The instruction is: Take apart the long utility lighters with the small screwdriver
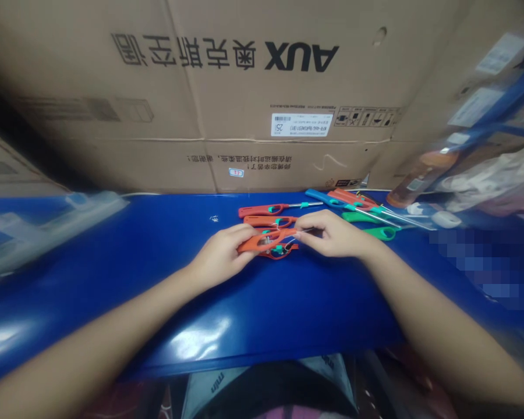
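My left hand (222,250) is closed on the rear end of an orange gas lighter handle (272,237), held just above the table. At its front end, my right hand (332,233) pinches with thumb and fingertips, and a thin pale wire shows near them. Close beneath lies another orange lighter handle (283,254) with its inside showing, including a teal piece. Behind the hands rest an orange lighter handle (260,221) and a red lighter (257,210) with a metal tube.
Blue (322,198) and green (386,233) lighters lie in a pile at the right on the blue table (227,314). A large cardboard box (227,105) stands along the back. An orange bottle (419,177) is at the right, a blurred plastic bag (48,227) at the left.
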